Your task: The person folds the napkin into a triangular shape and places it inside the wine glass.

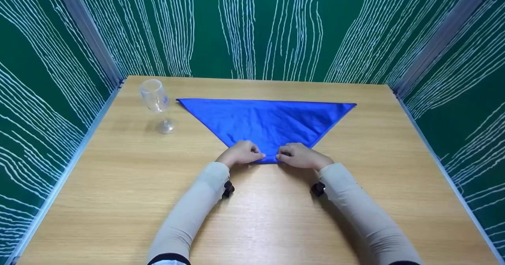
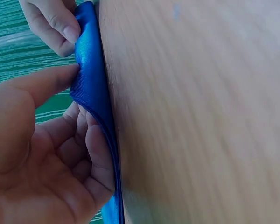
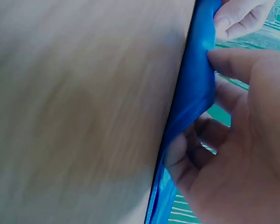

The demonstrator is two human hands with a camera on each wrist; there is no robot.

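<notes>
My head view gives me the whole blue cloth (image 1: 260, 119), wide along its far edge and tapering to a short near edge, along with a clear stemmed glass (image 1: 155, 99); the two wrist views bring me only a strip of the cloth, but they show what the head view hides, each thumb against the near face of the fabric and curled fingers tucked behind it. The bench (image 1: 118, 186) under it all is pale wood grain, shiny at the near middle, and around it I see green walls (image 1: 207, 28) streaked with wavy white lines, meeting at grey posts (image 1: 88, 24) in the far left and far right corners. The glass stands at the far left, just beside the cloth's left corner. The cloth lies flat and slightly wrinkled across the far middle, reaching away from both hands: the left hand (image 1: 241, 152) pinches its near edge on the left, the right hand (image 1: 302, 156) pinches it on the right, with a short stretch of blue between them.
</notes>
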